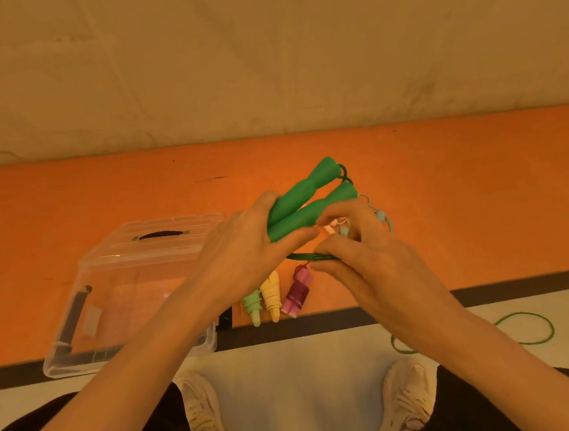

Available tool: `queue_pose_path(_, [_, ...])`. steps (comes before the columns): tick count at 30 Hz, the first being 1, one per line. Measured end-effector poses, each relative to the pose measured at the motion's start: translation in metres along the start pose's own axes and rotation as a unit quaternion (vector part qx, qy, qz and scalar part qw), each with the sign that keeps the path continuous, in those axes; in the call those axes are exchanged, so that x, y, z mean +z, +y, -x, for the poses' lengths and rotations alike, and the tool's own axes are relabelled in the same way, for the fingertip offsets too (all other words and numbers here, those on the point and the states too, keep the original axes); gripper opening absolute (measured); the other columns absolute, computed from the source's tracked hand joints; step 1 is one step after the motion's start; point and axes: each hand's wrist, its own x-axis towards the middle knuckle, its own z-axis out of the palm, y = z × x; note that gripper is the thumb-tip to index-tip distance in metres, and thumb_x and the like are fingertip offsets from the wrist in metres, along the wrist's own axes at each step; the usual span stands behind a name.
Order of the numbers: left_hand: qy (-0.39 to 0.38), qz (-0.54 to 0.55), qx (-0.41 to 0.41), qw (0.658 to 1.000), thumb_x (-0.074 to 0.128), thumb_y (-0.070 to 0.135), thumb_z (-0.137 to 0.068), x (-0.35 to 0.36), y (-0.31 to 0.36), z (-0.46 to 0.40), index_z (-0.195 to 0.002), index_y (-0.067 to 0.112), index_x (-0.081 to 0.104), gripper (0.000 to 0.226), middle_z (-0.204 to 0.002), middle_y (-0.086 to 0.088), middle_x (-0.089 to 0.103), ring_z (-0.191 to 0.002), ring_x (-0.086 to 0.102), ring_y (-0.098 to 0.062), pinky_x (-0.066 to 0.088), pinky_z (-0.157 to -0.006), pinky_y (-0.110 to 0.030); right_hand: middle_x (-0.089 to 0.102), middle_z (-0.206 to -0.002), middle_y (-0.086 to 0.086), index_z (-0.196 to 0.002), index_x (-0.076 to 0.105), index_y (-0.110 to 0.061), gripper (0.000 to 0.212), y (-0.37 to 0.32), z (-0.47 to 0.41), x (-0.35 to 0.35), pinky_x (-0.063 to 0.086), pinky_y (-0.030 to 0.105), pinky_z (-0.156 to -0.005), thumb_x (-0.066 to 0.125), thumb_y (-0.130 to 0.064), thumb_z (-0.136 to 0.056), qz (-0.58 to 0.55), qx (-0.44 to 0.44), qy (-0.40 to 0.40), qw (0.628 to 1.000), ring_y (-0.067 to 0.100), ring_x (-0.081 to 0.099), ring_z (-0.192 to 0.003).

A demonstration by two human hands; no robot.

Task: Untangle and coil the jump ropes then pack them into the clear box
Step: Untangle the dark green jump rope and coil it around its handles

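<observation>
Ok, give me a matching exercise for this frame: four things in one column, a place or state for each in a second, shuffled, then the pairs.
Things
1. green handles
2. clear box
3. pink rope
4. green cord loop

Places or states
A. lying on the floor at the right
B. held side by side in the left hand
C. coiled on the orange surface beside the yellow rope
D. standing at the left, nothing packed in it that I can see

Pairs: 1-B, 2-D, 3-C, 4-A
</observation>
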Motion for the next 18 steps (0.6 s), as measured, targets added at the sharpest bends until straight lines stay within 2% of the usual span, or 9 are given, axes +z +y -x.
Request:
queue_pose_path(3, [-0.014,0.006,0.002,1.0,0.037,0.081,-0.066,0.0,0.001,-0.002,-0.103,0.03,0.054,0.065,-0.069,0.007,0.057,-0.061,0.054,-0.006,0.037,-0.055,-0.033,0.045,-0.125,0.004,-0.096,0.065,-0.013,0.025,0.009,-0.003,0.002,0.045,0.033,-0.073,0.049,-0.032,-0.094,-0.027,-0.013,0.015,0.999,0.012,0.046,-0.093])
queue_pose_path(6, [-0.024,0.012,-0.002,1.0,0.031,0.081,-0.069,0.0,-0.002,-0.003,-0.1,0.03,0.053,0.064,-0.064,0.004,0.055,-0.057,0.051,-0.007,0.036,-0.054,-0.033,0.045,-0.124,0.005,-0.093,0.065,-0.012,0.013,0.01,-0.003,0.004,0.043,0.027,-0.088,0.058,-0.023,-0.092,-0.087,-0.003,0.017,0.996,0.017,0.049,-0.106])
queue_pose_path(8, [-0.024,-0.005,0.007,1.0,0.026,0.076,-0.077,0.0,-0.002,-0.001,-0.1,0.03,0.051,0.057,-0.062,0.004,0.052,-0.055,0.048,-0.007,0.03,-0.057,-0.035,0.045,-0.124,0.005,-0.089,0.066,-0.009,0.015,0.008,-0.003,0.004,0.041,0.02,-0.087,0.058,-0.022,-0.091,-0.093,0.008,0.022,0.995,0.013,0.049,-0.104])
queue_pose_path(11, [-0.001,-0.077,0.026,0.997,0.025,0.069,-0.084,0.002,-0.002,0.0,-0.106,0.03,0.05,0.052,-0.061,0.008,0.049,-0.056,0.045,-0.004,0.026,-0.055,-0.033,0.047,-0.12,0.0,-0.087,0.067,-0.009,0.02,0.01,-0.005,0.002,0.043,0.017,-0.081,0.059,-0.027,-0.089,-0.106,0.018,-0.001,0.994,0.003,0.051,-0.093])
queue_pose_path(13, [0.009,-0.123,0.025,0.992,0.025,0.069,-0.084,0.0,-0.004,-0.001,-0.109,0.029,0.05,0.054,-0.062,0.011,0.046,-0.056,0.042,-0.004,0.026,-0.051,-0.026,0.051,-0.114,-0.007,-0.088,0.068,-0.014,0.025,0.013,-0.005,0.0,0.046,0.02,-0.074,0.057,-0.036,-0.089,-0.107,0.026,-0.03,0.993,0.0,0.052,-0.087])
queue_pose_path(15, [0.015,-0.155,0.016,0.988,0.024,0.071,-0.083,-0.003,-0.006,-0.003,-0.112,0.027,0.051,0.059,-0.063,0.012,0.044,-0.059,0.043,-0.01,0.025,-0.049,-0.024,0.056,-0.109,-0.009,-0.092,0.068,-0.016,0.031,0.016,-0.006,-0.004,0.048,0.03,-0.075,0.051,-0.042,-0.09,-0.087,0.015,-0.038,0.995,0.004,0.056,-0.092])
queue_pose_path(18, [-0.001,-0.158,0.029,0.987,0.018,0.072,-0.08,-0.004,-0.006,-0.003,-0.112,0.029,0.05,0.062,-0.064,0.013,0.044,-0.062,0.044,-0.012,0.027,-0.05,-0.027,0.059,-0.1,-0.004,-0.093,0.067,-0.011,0.026,0.019,-0.011,-0.008,0.046,0.029,-0.076,0.051,-0.031,-0.094,-0.127,0.0,-0.013,0.992,0.007,0.057,-0.089])
